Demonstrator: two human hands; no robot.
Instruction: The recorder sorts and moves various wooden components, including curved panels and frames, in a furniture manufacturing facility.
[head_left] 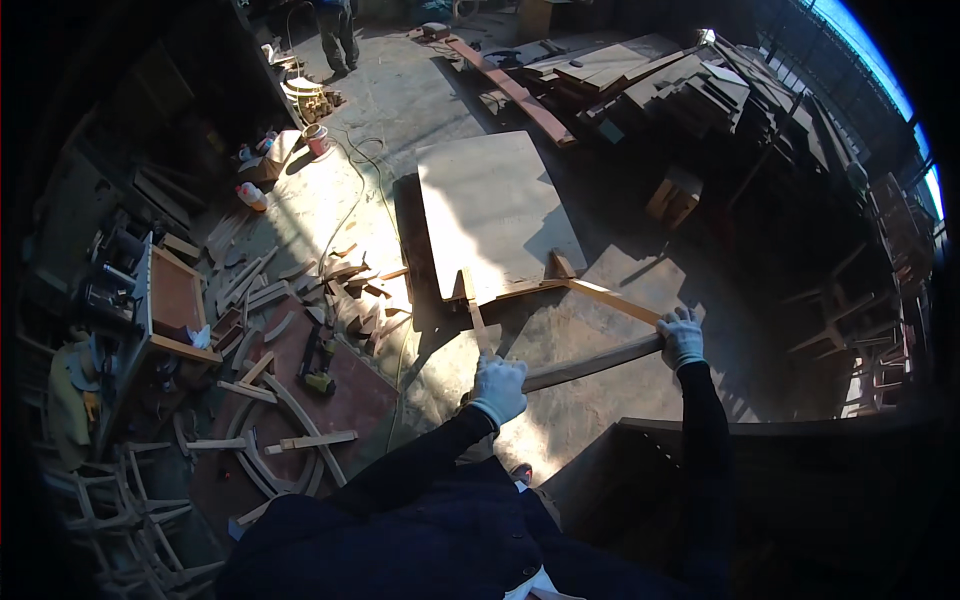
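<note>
The step in hand was the steadying of one wooden frame (597,364) — the left hand (500,388) was closed around its near left corner, the right hand (682,338) around the right one; both were gloved and well apart. The frame, of one crossbar (575,372) and two side pieces (474,312), lay between the hands and one pale board (490,190); whether it touched the board, I could not tell. The next move, in my judgement, called for an even grip at both corners. Around it I counted one power tool (320,384), one reddish pail (317,146) and one standing person (338,38); the wood scraps (268,295) were too many for counting.
</note>
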